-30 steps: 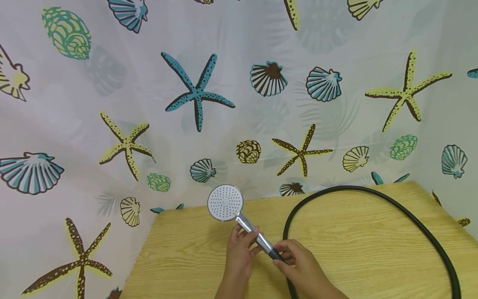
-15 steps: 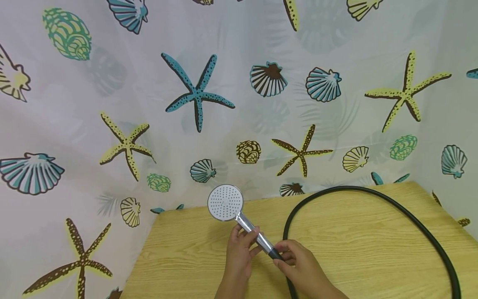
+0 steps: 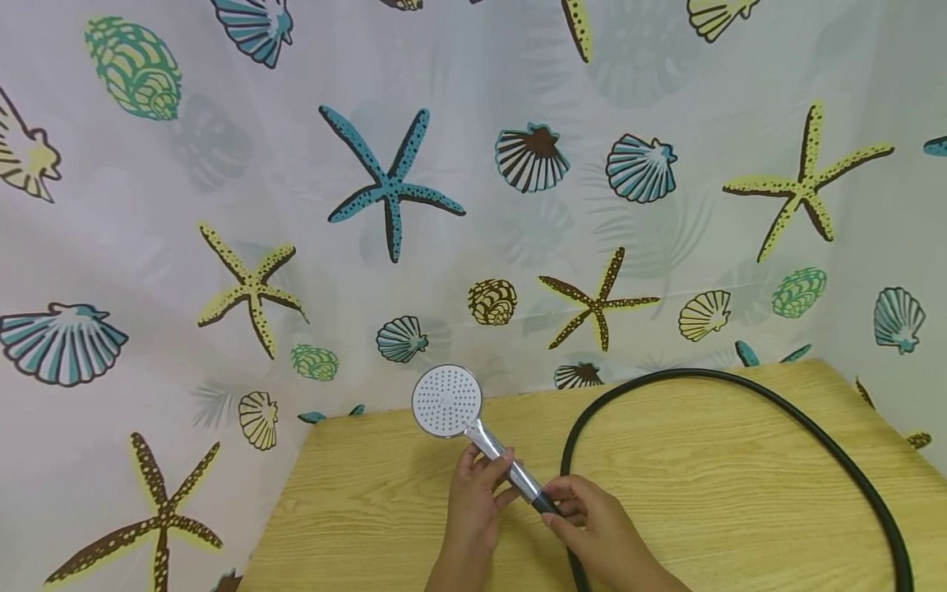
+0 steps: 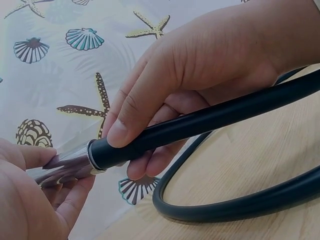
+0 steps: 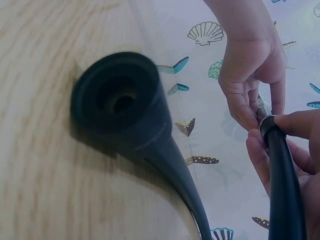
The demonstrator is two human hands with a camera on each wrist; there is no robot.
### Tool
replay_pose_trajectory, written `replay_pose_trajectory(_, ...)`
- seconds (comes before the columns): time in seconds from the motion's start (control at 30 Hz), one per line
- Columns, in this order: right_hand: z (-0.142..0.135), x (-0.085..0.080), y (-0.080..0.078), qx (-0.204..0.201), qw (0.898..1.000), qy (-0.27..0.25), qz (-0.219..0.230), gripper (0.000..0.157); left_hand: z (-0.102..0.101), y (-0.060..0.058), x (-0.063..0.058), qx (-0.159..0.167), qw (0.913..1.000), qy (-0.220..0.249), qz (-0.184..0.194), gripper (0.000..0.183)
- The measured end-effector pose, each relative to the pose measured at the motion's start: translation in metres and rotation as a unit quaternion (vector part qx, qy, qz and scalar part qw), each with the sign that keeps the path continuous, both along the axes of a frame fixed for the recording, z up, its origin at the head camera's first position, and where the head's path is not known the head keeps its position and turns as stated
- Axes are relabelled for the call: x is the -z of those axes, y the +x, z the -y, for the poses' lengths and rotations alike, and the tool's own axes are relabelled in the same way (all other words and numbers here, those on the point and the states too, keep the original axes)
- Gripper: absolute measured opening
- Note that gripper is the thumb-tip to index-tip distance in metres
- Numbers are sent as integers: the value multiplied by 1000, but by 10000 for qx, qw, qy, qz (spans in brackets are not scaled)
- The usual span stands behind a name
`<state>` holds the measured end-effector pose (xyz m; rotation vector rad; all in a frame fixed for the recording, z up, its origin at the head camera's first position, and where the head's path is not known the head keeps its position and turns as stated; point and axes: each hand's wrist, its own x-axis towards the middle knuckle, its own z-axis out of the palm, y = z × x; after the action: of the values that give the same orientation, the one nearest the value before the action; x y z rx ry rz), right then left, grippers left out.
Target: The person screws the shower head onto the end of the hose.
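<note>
A chrome shower head (image 3: 446, 401) with a round white spray face is held up over the wooden table, its handle slanting down to the right. My left hand (image 3: 473, 501) grips the chrome handle between thumb and fingers. At the handle's lower end, my right hand (image 3: 602, 530) pinches the black hose (image 4: 200, 122). The hose end sits right against the handle's rim (image 4: 92, 156), in line with it. Beyond the hands the hose loops back and to the right. Its other end, a wide hollow black connector (image 5: 150, 125), lies on the table in the right wrist view.
The wooden table (image 3: 355, 485) has its back edge against a white curtain (image 3: 473, 49) printed with starfish and shells. This curtain also stands along the left and right sides. The hose loop spans the table's right half.
</note>
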<state>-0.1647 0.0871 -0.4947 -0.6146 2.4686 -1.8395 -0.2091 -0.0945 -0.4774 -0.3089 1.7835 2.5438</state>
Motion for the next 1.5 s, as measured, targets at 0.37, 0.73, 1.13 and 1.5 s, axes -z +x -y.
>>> replay_pose_trajectory(0.37, 0, 3, -1, -17, 9999, -80, 89, 33, 1, -1, 0, 54, 10000, -70, 11, 56)
replay_pose_trajectory(0.73, 0, 3, -3, -26, 9992, -216, 349, 35, 2, 1, 0, 78, 10000, 60, 15, 60)
replay_pose_trajectory(1.13, 1, 5, -4, -11, 9972, -371, 650, 37, 2, 1, 1, 114, 9999, 94, -11, 55)
replay_pose_trajectory(1.5, 0, 7, -4, -121, 9954, -536, 790, 38, 3, 1, 3, 107, 9999, 129, 9, 53)
